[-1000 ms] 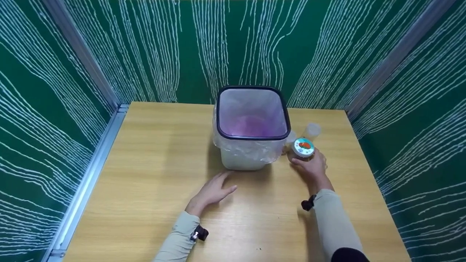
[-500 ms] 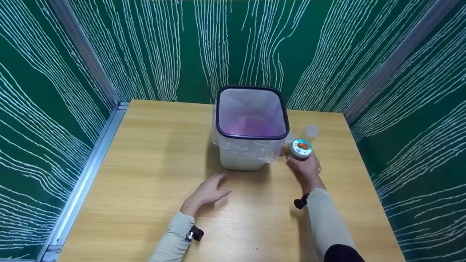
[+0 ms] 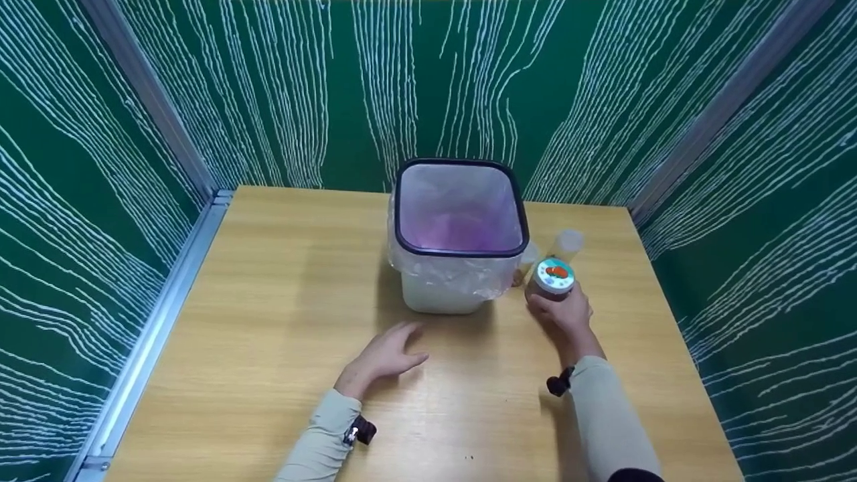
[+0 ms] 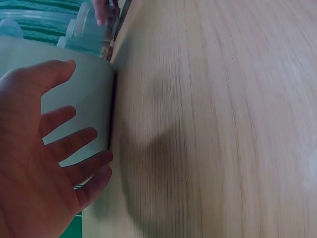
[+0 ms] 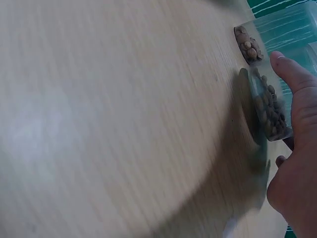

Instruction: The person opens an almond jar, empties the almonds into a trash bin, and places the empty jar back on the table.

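Drawn back a touch over the past second, the left hand [image 3: 383, 355] is loosely spread and holds nothing, while farther off the right hand [image 3: 566, 313] grasps the lidded jar [image 3: 555, 275] just beside the lined bin [image 3: 438, 296], in front of two clear containers [image 3: 569, 242].

Passage runs over the table [image 3: 281, 294] left of the bin [image 3: 442, 293], jars [image 3: 554, 273] crowding its right

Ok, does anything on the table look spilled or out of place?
Tiny dark specks on the table between the forearms, odd against its plain surface; crumbs or marks, too small to tell. Nothing looks spilled around the jar in the right hand.
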{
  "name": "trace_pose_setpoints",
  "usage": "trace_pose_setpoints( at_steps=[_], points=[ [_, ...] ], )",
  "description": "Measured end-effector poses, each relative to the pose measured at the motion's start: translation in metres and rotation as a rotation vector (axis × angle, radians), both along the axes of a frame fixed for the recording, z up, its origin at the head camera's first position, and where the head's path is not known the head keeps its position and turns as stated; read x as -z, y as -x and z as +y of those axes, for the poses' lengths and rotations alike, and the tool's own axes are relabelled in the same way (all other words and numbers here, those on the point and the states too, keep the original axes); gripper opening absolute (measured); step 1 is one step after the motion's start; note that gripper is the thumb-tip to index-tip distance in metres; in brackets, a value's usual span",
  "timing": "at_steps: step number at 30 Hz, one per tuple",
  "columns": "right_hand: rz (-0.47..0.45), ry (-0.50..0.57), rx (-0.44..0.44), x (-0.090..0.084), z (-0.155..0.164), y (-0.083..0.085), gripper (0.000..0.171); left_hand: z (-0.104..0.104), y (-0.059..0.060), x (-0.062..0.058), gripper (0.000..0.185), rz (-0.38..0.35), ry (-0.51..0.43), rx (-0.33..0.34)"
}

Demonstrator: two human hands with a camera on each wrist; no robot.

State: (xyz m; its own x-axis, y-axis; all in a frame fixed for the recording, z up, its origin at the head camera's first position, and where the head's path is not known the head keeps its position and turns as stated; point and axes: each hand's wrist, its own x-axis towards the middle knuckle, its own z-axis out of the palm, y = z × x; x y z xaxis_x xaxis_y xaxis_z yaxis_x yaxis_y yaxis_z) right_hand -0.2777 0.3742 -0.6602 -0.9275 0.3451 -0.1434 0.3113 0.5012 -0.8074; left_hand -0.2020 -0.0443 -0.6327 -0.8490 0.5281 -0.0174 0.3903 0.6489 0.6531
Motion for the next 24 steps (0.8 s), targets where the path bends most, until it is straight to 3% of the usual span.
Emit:
trace_pose_setpoints(
  at_steps=[7, 16, 24],
  points=[
    [0.065, 0.149, -0.011, -0.003, 0.002, -0.011, 0.112, 0.004, -0.001, -0.004, 0.064, 0.035, 0.016, 0.018],
    [0.249, 0.040, -0.086, -0.004, -0.017, -0.030, 0.097, 0.012, -0.004, -0.014, 0.061, 0.036, -0.036, 0.055],
    [0.260, 0.050, -0.096, -0.011, -0.044, -0.048, 0.095, 0.020, -0.001, -0.025, 0.055, 0.046, -0.064, 0.123]
  ],
)
